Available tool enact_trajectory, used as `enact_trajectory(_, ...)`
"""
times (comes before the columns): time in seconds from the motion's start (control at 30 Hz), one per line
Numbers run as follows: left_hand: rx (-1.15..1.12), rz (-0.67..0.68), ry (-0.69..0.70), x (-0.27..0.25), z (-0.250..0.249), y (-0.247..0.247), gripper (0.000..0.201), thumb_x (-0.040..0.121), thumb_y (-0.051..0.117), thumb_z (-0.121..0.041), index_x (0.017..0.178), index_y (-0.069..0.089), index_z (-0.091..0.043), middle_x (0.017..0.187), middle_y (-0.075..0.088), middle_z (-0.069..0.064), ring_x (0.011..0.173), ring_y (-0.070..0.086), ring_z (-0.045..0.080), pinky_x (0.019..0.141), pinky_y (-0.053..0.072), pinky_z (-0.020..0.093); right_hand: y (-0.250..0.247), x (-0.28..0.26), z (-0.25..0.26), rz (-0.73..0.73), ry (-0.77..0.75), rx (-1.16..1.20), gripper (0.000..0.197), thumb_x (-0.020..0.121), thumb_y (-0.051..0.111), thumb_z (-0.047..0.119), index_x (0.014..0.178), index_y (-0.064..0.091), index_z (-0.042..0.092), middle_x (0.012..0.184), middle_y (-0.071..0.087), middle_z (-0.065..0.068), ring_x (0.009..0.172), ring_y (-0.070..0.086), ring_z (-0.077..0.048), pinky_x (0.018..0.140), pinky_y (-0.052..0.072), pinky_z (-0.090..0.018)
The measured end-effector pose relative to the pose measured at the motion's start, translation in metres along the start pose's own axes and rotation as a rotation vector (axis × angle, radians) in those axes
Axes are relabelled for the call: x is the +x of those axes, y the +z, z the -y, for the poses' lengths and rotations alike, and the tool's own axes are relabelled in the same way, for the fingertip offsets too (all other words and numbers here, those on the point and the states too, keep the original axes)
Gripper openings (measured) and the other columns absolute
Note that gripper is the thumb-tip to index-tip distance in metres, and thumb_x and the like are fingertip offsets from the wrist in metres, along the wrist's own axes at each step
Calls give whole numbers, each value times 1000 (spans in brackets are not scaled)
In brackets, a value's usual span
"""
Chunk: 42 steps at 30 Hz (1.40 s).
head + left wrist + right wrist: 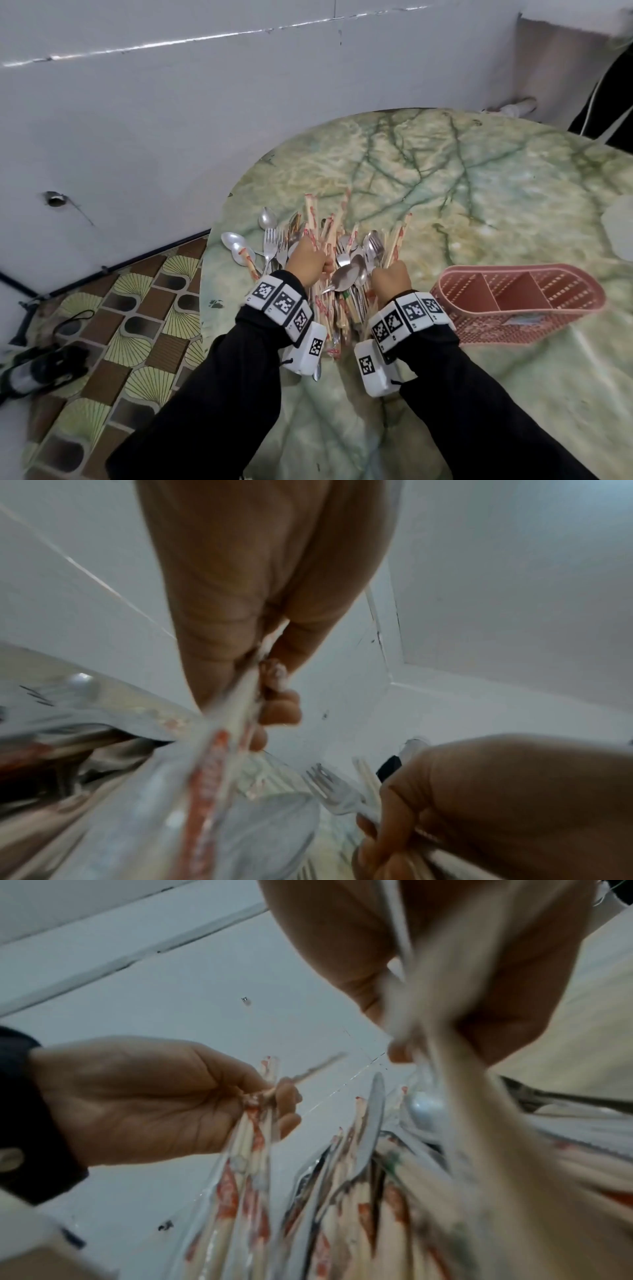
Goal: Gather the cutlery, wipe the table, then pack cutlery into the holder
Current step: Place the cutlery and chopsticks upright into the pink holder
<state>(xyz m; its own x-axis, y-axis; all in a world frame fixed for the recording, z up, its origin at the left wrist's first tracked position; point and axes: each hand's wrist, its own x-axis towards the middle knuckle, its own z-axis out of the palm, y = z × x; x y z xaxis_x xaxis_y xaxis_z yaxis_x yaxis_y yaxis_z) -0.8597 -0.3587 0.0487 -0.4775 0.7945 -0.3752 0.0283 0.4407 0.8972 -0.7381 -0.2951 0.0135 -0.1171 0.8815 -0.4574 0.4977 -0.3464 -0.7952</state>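
A person in black sleeves works both hands into a heap of cutlery (329, 260) piled near the left edge of a round, green-veined marble tabletop (479, 178). The left hand (306, 262) is curled around a few wrapped chopsticks (253, 1139), pinching the paper-and-plastic sleeves between thumb and fingertips, as the right wrist view shows plainly. The right hand (392, 279) is closed on a fork (334, 794) together with some wrapped chopsticks; the left wrist view shows the tines sticking out past the curled fingers. Between the two hands lies a tangle of steel spoons (346, 277), forks and more red-printed chopstick packets, fanned away from the person. Three spoons (239, 246) lie at the left fringe of the heap, close to the tabletop's rim. Just beside the right wrist, to its right, a pink perforated plastic holder (517, 301) lies on its side on the tabletop, its open mouth and inner dividers facing the camera; nothing can be seen in its compartments. Both wrists carry white bands printed with black square markers. A patterned tile floor (137, 308) and a pale grey wall (171, 102) border the scene on the left
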Motion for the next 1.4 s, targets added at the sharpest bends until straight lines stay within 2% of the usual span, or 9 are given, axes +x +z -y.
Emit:
enact_trajectory(0.17,-258,-168,64,-10,0,-33,17,95,36,-1,102,52,-3,75,48,1,58,44,10,54,43,21,8,-5,0,-15,-57,221,37,81,40,0,117,46,3,77,47,-4,62,43,-19,55,36,-30)
enact_trajectory(0.3,-163,-335,42,-2,15,-55,19,90,36,-6,76,47,-13,62,37,0,49,31,13,47,28,25,17,-11,-3,-63,-60,293,29,83,49,10,112,47,4,76,47,-2,58,41,-15,52,34,-28)
enact_trajectory(0.43,245,-314,-40,2,42,-48,21,88,55,-30,77,54,-11,66,47,1,53,41,14,55,42,25,27,-14,-12,-58,-7,140,49,74,72,27,107,52,-4,96,59,-16,86,59,-29,72,49,-35)
enact_trajectory(0.67,678,-236,-1,20,49,-41,23,85,62,-26,91,61,-4,80,55,8,77,56,26,67,39,27,37,-6,-9,44,-17,-117,44,73,75,29,100,62,-3,94,68,-18,85,67,-32,81,55,-42)
enact_trajectory(0.9,623,-132,61,22,46,-37,25,95,44,-24,101,56,-3,88,56,12,81,54,27,79,43,33,32,-3,-5,33,-22,176,17,87,57,13,100,62,3,74,61,-10,65,58,-25,68,53,-37)
enact_trajectory(1.0,466,-165,130,20,35,-31,17,98,37,-24,92,45,-10,84,54,10,70,52,22,70,43,35,23,-6,6,81,-4,411,8,93,44,8,95,52,9,71,58,-13,52,55,-21,56,51,-32)
enact_trajectory(1.17,315,-309,238,19,19,-20,20,99,35,-23,102,48,-8,81,54,6,75,51,23,69,38,30,12,-5,30,55,-143,631,4,96,43,12,94,44,16,56,53,-5,39,53,-16,47,48,-30)
enact_trajectory(1.27,313,-331,167,24,22,-15,21,95,46,-24,102,54,-6,87,56,6,80,52,23,70,38,28,17,2,36,4,-228,514,16,92,53,12,98,38,12,65,46,-4,45,47,-16,45,43,-29)
enact_trajectory(1.4,462,-244,10,30,37,-7,26,84,64,-26,75,56,-3,73,59,10,72,58,28,65,50,34,34,6,32,27,-196,127,28,78,66,8,97,45,7,86,56,-13,72,57,-26,62,50,-34)
